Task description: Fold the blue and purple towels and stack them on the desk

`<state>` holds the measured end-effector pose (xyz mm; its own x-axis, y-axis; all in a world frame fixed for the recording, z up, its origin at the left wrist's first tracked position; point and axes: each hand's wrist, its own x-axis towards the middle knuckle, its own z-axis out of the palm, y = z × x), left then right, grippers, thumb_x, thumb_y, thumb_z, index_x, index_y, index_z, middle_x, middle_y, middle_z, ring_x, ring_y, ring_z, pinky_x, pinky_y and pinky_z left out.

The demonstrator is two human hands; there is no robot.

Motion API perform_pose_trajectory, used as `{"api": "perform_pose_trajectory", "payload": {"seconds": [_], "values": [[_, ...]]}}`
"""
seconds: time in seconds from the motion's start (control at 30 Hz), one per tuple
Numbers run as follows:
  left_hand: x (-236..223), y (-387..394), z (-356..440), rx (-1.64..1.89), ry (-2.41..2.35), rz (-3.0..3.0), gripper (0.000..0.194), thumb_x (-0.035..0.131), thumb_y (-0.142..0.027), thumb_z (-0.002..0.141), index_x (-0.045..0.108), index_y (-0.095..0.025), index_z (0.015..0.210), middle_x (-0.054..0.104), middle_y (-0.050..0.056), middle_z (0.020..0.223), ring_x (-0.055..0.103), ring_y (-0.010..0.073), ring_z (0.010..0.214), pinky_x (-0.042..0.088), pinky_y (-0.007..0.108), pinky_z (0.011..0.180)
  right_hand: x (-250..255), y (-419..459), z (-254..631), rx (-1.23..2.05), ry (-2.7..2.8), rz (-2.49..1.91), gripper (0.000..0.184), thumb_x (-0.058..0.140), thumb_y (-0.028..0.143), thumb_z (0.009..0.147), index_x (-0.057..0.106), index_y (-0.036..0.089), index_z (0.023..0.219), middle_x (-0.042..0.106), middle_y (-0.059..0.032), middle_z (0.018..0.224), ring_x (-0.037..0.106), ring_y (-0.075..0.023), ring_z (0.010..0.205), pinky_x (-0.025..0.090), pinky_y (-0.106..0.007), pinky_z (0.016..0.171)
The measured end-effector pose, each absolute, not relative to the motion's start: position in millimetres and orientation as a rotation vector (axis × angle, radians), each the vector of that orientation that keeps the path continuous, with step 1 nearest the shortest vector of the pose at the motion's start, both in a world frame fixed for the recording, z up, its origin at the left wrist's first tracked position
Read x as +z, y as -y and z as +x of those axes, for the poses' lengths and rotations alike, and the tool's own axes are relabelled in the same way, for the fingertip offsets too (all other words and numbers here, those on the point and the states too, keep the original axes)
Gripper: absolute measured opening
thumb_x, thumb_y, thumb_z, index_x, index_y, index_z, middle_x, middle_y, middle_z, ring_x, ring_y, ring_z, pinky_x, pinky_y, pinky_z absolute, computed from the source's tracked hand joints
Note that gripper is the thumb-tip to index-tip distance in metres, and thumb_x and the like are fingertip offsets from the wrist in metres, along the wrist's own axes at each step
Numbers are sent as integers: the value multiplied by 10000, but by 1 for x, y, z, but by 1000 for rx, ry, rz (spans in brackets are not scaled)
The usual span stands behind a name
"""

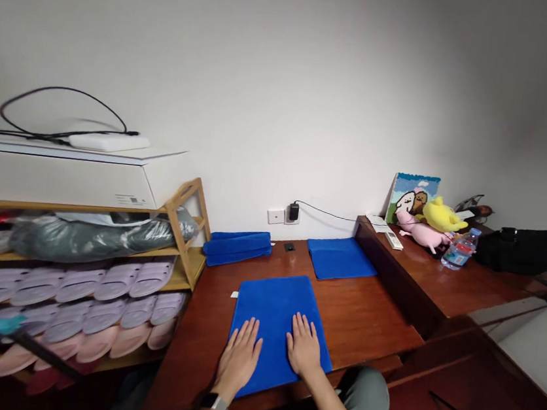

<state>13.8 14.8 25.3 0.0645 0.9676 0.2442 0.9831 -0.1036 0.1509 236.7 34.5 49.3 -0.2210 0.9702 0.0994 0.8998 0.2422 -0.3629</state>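
A blue towel (278, 304) lies spread flat on the reddish-brown wooden desk (359, 320), a small white tag showing at its left edge. Resting flat on its left side is my left hand (240, 356), fingers stretched out, a watch on the wrist. My right hand (304, 347) lies palm down on the towel's right side, fingers also extended. Neither hand grips anything. Behind, against the wall, a folded blue towel (237, 248) sits at the back left, and another blue towel (341, 259) lies flat at the back right.
At left stands a wooden rack (187, 267) with rows of lilac and pink slippers and a white box (59, 177) on top. A raised ledge at right holds plush toys (443, 215), a water bottle (461, 249), a remote (394, 240) and a black bag (525, 250).
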Motion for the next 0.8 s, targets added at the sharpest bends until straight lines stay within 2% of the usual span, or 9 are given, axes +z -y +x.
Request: {"api": "perform_pose_trajectory", "payload": {"seconds": [0.2,0.3,0.4,0.5,0.6,0.7,0.8], "values": [[24,-15,-89,-470,2125,-1839,642,263,-363,987,658,-134,1439,648,173,1517,515,354,1483,373,601,1234,60,-85,279,348,2112,-1638,643,205,484,1121,476,189,1624,447,-42,1675,399,-196,1556,317,-342,1282],[35,-30,-112,-449,2120,-1771,651,257,-393,990,685,-101,1384,691,190,1454,559,348,1429,421,552,1196,83,-144,297,306,2052,-1733,626,225,415,1112,490,145,1611,452,-73,1674,384,-198,1562,273,-334,1293],[39,-39,-115,-449,2145,-1715,674,235,-437,1004,681,-92,1373,704,191,1428,581,344,1398,437,522,1176,96,-199,310,299,2045,-1955,618,276,362,1094,438,109,1634,368,-102,1716,284,-237,1609,195,-382,1313],[36,-40,-115,-434,2142,-1723,677,224,-438,1003,680,-97,1369,709,191,1417,593,348,1384,448,523,1157,87,-224,316,353,2096,-2084,651,270,412,1100,349,109,1671,275,-97,1749,208,-262,1633,166,-413,1311],[33,-37,-117,-431,2137,-1736,658,253,-442,994,679,-107,1368,712,190,1413,594,349,1379,458,521,1143,64,-219,316,291,2122,-2101,673,258,459,1099,309,137,1688,241,-83,1758,187,-265,1638,152,-437,1309],[33,-38,-120,-461,2130,-1737,669,259,-448,986,683,-89,1360,715,204,1401,603,365,1358,465,527,1132,48,-204,318,201,2119,-2062,658,238,480,1102,338,190,1684,284,-67,1748,225,-265,1627,130,-470,1309],[31,-39,-122,-531,2139,-1747,679,277,-454,967,691,-68,1343,710,230,1393,605,386,1345,471,538,1124,49,-202,322,167,2098,-2019,635,238,498,1107,451,223,1639,395,-76,1707,337,-276,1577,145,-482,1305]]}}
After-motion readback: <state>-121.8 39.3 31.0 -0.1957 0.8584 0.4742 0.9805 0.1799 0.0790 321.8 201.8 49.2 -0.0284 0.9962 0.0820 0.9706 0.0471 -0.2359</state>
